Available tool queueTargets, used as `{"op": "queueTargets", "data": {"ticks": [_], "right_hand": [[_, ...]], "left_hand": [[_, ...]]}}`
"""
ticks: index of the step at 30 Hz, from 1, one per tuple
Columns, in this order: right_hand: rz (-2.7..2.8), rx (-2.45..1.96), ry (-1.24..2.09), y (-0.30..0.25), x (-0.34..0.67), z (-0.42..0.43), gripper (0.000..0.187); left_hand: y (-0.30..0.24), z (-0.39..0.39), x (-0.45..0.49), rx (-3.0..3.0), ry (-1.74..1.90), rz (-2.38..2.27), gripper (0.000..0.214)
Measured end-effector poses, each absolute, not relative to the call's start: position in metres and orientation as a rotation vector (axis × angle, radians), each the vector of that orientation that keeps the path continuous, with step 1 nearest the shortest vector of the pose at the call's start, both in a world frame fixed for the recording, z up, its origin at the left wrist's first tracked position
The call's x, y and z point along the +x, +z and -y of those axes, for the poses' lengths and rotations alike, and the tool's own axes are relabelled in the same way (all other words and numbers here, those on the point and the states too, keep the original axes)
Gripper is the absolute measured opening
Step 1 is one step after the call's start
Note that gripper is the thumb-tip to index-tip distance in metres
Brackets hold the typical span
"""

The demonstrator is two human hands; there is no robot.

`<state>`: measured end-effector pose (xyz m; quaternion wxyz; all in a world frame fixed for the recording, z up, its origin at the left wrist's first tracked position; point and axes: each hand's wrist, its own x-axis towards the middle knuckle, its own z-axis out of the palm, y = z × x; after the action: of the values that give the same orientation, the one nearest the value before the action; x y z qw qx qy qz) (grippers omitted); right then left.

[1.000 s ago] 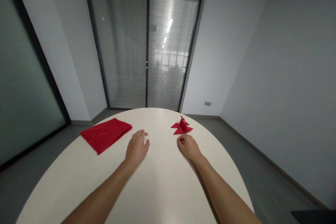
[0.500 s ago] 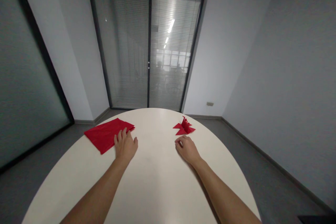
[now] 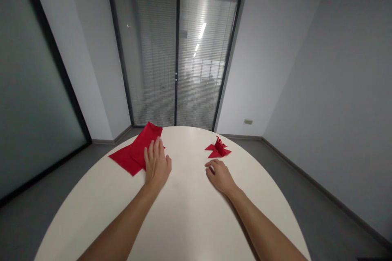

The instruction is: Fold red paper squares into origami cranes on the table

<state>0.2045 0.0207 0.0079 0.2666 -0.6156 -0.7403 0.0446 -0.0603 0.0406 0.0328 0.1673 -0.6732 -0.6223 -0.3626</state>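
My left hand [image 3: 157,163] lies flat, fingers stretched out, over the right part of some red paper [image 3: 130,155] at the table's far left. The paper seems to be more than one sheet, overlapping and fanned apart; the hand hides part of it. On the right, a folded red paper crane [image 3: 219,148] stands with its pointed parts spread on the table. Just in front of it, apart from it, rests my right hand [image 3: 219,175], its fingers curled with thumb and index close together. Whether anything sits inside those fingers is hidden.
Both forearms rest over a round white table [image 3: 180,212], whose curved edge runs around the far side. Beyond it are a glass door with blinds [image 3: 147,57], grey walls and a wall socket [image 3: 248,122].
My left hand has slid right and away from me across the red paper, and an upper sheet has shifted the same way, fanning the pile. The right hand and crane keep their places.
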Motion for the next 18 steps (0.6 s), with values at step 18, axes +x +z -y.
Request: {"op": "queueTargets", "data": {"ticks": [18], "right_hand": [[1.812, -1.623, 0.41, 0.02, 0.205, -0.015, 0.032]], "left_hand": [[0.037, 0.033, 0.01, -2.796, -0.837, 1.71, 0.025]]}}
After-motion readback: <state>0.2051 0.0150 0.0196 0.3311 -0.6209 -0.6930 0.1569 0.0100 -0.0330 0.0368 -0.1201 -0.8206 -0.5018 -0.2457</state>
